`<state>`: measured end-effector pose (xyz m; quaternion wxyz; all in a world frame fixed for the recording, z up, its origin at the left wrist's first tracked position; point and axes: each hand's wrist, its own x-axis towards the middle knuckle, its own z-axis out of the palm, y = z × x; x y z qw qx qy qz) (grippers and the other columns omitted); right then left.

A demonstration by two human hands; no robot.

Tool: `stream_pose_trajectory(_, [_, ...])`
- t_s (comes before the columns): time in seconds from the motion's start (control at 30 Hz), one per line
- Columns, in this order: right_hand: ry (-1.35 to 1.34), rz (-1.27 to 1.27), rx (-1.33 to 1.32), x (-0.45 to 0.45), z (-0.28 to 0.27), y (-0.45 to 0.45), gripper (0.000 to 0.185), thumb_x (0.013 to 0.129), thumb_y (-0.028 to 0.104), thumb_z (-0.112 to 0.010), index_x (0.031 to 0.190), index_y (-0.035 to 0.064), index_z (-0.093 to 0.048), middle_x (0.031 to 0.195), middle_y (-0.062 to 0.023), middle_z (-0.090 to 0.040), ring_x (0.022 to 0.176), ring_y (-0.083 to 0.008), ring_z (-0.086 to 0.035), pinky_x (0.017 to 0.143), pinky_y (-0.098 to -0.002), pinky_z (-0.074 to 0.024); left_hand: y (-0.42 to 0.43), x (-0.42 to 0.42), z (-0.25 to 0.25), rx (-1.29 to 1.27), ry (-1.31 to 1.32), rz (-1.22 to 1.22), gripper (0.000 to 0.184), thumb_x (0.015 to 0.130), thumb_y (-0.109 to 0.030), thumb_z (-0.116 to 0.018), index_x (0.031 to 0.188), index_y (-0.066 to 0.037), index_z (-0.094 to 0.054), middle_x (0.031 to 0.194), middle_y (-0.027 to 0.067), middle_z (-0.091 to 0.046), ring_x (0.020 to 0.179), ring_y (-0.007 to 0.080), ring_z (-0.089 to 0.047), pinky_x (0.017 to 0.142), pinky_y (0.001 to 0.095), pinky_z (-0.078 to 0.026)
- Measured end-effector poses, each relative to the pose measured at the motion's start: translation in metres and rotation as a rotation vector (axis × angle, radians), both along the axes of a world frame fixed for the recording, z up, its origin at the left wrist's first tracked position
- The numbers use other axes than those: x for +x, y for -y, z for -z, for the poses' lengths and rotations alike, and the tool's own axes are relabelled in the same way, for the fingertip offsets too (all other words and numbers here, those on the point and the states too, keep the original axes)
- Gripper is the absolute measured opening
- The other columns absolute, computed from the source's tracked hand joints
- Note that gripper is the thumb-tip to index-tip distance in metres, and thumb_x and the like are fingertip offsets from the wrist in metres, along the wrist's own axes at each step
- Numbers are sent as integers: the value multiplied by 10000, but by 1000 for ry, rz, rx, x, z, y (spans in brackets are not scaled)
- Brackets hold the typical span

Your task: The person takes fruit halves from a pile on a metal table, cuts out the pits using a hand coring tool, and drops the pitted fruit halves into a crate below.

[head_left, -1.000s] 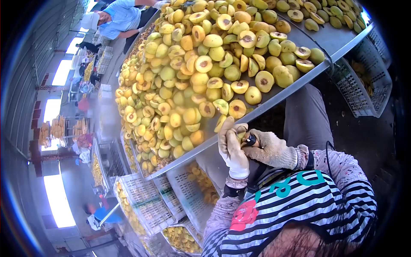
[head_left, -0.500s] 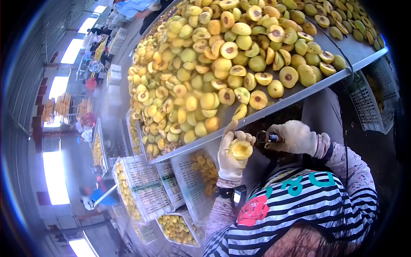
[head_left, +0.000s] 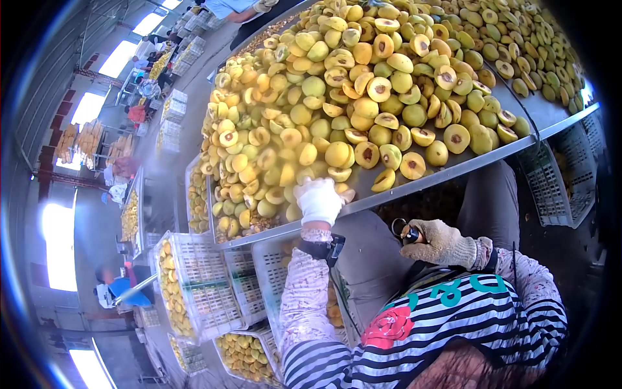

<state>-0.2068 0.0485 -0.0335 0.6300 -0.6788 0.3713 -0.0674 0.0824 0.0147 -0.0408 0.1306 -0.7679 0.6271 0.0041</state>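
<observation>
A heap of yellow halved fruit (head_left: 311, 97), many halves showing a brown pit or hollow, covers a metal-edged table (head_left: 453, 170). My left hand (head_left: 320, 201), in a white glove, reaches over the table's front edge and touches the fruit at the heap's near side. Its fingertips are partly hidden among the fruit, so what they grip cannot be made out. Below the edge, over my lap, my right hand (head_left: 442, 244) in a beige knitted glove is closed around a small ring-ended tool (head_left: 408, 233) with a dark and brown handle.
Crates of fruit (head_left: 201, 285) stand below the table at the left, with another (head_left: 249, 353) lower down. A white crate (head_left: 551, 188) is at the right under the table. A co-worker's arm (head_left: 249, 14) shows at the far side. More people and crates are in the left background.
My left hand has moved from below the edge up to the heap, and the fruit half it held is no longer seen in it. My right hand stays closed on the tool.
</observation>
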Motion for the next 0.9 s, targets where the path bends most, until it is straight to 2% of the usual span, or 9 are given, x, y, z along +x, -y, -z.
stream_pose_trajectory(0.07, [-7,7,-1,-1,0,-4,396,879,352,-740,1086,33,-632,813,-81,-655,751,-206,-625,736,-336,-512,3,1,-2,106,29,24,472,763,-565,-728,983,-148,-741,1032,41,-730,1049,266,-611,928,462,-419])
stream_pose_trajectory(0.17, [8,40,40,0,-4,-7,409,894,371,-720,1097,29,-625,809,-72,-652,742,-196,-612,731,-327,-504,-10,18,14,-154,-265,57,478,768,-511,-741,1052,-127,-738,1023,54,-731,1047,277,-611,935,465,-428])
stream_pose_trajectory(0.2, [-6,47,47,0,-5,-7,408,901,376,-711,1098,30,-623,809,-70,-650,738,-193,-607,730,-324,-501,-18,21,11,-259,-366,48,507,804,-394,-743,1193,-72,-693,1059,80,-723,1096,271,-612,960,468,-463])
stream_pose_trajectory(0.3, [76,37,68,5,8,-6,410,915,391,-690,1095,30,-621,806,-60,-639,724,-185,-587,718,-320,-493,-55,12,-6,-490,-1621,-202,604,831,-290,-737,1355,-34,-580,1166,135,-687,1197,275,-586,1011,459,-492])
stream_pose_trajectory(0.37, [107,-14,76,12,8,-3,408,923,398,-679,1088,30,-623,801,-53,-626,715,-177,-570,706,-320,-487,-72,-2,13,-492,-2359,65,615,852,-159,-689,1414,2,-496,1292,185,-617,1276,310,-546,1076,472,-472])
stream_pose_trajectory(0.43, [76,-69,91,24,-3,-2,402,930,400,-671,1080,30,-626,792,-46,-611,707,-166,-550,690,-320,-479,-85,-37,12,-489,-2757,-113,580,859,-143,-660,1395,18,-507,1382,183,-561,1315,364,-512,1097,539,-438])
stream_pose_trajectory(0.53, [161,-43,207,33,-18,-5,406,962,426,-630,1082,38,-637,781,-37,-592,719,-137,-532,674,-310,-467,-91,-68,14,-548,-2916,-284,450,944,-268,-614,1304,-1,-574,1333,172,-576,1247,338,-549,1033,507,-491])
stream_pose_trajectory(0.67, [86,4,237,37,-12,-5,445,970,463,-610,1142,54,-649,802,-49,-622,740,-150,-564,694,-321,-481,-84,-96,0,-775,-2387,-519,381,1041,-389,-476,1074,-33,-608,1117,131,-630,1052,321,-635,905,528,-549])
stream_pose_trajectory(0.9, [123,72,113,38,9,-10,541,950,542,-587,1172,53,-655,897,-126,-692,833,-260,-653,781,-375,-508,-76,-113,0,-864,-2329,-591,389,1064,-333,-446,1107,24,-596,1102,142,-623,1054,280,-625,981,457,-528])
